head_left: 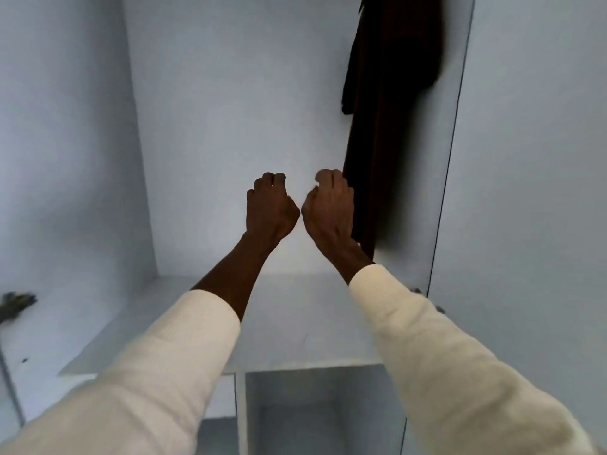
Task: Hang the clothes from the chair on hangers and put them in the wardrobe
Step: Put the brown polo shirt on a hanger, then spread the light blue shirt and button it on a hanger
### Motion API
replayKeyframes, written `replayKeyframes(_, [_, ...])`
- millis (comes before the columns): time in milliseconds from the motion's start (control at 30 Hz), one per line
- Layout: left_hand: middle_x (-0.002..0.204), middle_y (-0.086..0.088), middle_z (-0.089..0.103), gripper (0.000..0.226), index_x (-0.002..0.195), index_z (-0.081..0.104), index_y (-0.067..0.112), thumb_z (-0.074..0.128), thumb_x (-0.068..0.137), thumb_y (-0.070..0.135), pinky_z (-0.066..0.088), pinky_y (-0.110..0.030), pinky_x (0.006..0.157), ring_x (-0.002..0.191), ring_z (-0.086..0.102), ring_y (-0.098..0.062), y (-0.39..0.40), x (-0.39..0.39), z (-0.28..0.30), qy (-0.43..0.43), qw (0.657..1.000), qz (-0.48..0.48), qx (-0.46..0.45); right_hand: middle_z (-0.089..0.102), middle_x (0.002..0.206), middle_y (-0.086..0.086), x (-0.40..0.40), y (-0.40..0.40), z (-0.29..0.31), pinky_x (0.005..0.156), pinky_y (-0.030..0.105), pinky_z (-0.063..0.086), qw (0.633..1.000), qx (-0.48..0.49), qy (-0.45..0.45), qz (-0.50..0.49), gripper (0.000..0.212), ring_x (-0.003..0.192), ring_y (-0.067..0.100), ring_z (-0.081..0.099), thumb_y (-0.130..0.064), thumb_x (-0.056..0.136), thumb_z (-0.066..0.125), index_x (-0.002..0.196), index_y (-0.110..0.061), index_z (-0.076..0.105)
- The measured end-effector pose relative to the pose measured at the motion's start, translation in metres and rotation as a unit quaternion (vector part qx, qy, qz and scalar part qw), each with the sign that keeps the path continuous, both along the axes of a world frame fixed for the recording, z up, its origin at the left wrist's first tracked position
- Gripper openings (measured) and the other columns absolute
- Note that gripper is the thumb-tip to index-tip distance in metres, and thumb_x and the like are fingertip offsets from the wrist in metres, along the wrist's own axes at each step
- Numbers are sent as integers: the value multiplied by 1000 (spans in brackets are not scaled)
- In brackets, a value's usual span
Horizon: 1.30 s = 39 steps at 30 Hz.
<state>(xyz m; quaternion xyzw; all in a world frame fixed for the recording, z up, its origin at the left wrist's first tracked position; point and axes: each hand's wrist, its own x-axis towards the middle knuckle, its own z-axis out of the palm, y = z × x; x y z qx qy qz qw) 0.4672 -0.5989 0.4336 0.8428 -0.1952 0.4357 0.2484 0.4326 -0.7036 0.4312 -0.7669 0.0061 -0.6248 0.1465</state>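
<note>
Both arms reach forward into the open white wardrobe (230, 93), cream sleeves (460, 372) pushed back from the wrists. The left hand (271, 206) is raised in mid-air with its fingers curled into a loose fist, gripping nothing that can be seen. The right hand (328, 208) is curled too, its knuckles against the near edge of the dark brown garment (387, 126) — whether it pinches the cloth or only touches it I cannot tell. That garment hangs at the right side of the wardrobe, close to the right wall panel (450, 159), and falls in a long narrow drape almost to the shelf (295, 323) below; its hanger is out of view above. Under the shelf sits a lower compartment (315, 418) — a vertical divider (241, 415) at its left.
</note>
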Motion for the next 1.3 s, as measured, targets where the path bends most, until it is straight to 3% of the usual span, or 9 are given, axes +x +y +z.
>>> replayKeyframes(133, [127, -17, 55, 48, 133, 50, 3, 55, 87, 12, 39, -41, 89, 115, 51, -37, 41, -60, -136, 119, 991, 52, 28, 62, 95, 18, -50, 51, -125, 69, 40, 40, 979, 51, 148, 130, 33, 75, 36, 56, -13, 77, 39, 97, 1, 61])
replayKeyframes(333, [126, -16, 57, 44, 130, 54, 6, 55, 86, 6, 42, -42, 94, 115, 54, -35, 100, -196, -329, 287, 943, 163, -32, 59, 108, 15, -137, 92, -315, 76, 41, 46, 897, 28, 400, 187, 24, 87, 37, 59, 0, 88, 45, 109, -3, 56])
replayKeyframes(467, [127, -13, 56, 44, 130, 52, 8, 52, 87, 7, 39, -39, 96, 117, 51, -33, 142, -308, -427, 393, 886, 242, -36, 58, 108, 18, -213, 116, -410, 70, 41, 45, 836, -36, 491, 242, 28, 84, 41, 59, 0, 89, 42, 114, -2, 54])
replayKeyframes(600, [121, -12, 56, 41, 125, 54, 8, 50, 84, 7, 39, -39, 92, 113, 53, -34, 177, -433, -488, 483, 812, 324, -41, 51, 117, 12, -293, 146, -477, 76, 40, 49, 736, -121, 609, 270, 32, 99, 34, 58, -8, 90, 45, 122, -6, 49])
replayKeyframes(700, [124, -13, 58, 41, 126, 54, 7, 51, 86, 8, 40, -41, 97, 117, 52, -35, 198, -525, -518, 510, 759, 400, -70, 50, 122, 12, -359, 173, -510, 74, 40, 50, 677, -202, 635, 313, 41, 100, 35, 61, -4, 86, 48, 127, -7, 46])
replayKeyframes(867, [123, -13, 57, 42, 127, 52, 6, 51, 85, 8, 41, -40, 95, 113, 52, -32, 229, -644, -546, 535, 678, 485, -135, 49, 130, 13, -442, 226, -536, 76, 37, 48, 607, -332, 603, 397, 44, 100, 35, 61, -5, 89, 44, 133, -5, 45])
replayKeyframes(967, [121, -13, 56, 38, 123, 53, 6, 50, 85, 7, 40, -41, 94, 111, 51, -33, 248, -700, -557, 542, 638, 518, -174, 52, 122, 14, -486, 264, -537, 79, 38, 46, 549, -372, 621, 417, 37, 106, 35, 58, -5, 92, 40, 129, -6, 48])
replayKeyframes(1133, [120, -13, 56, 37, 122, 53, 6, 48, 85, 5, 40, -39, 92, 109, 52, -32, 293, -784, -571, 530, 596, 559, -226, 56, 114, 12, -556, 340, -559, 70, 39, 50, 527, -445, 520, 504, 33, 94, 35, 63, -2, 88, 46, 121, -3, 52])
replayKeyframes(1300, [121, -10, 55, 39, 124, 51, 7, 48, 85, 7, 39, -37, 93, 111, 51, -30, 371, -888, -577, 532, 538, 600, -263, 53, 106, 9, -643, 449, -571, 64, 39, 51, 469, -532, 476, 520, 25, 91, 30, 61, 0, 85, 42, 107, -5, 54])
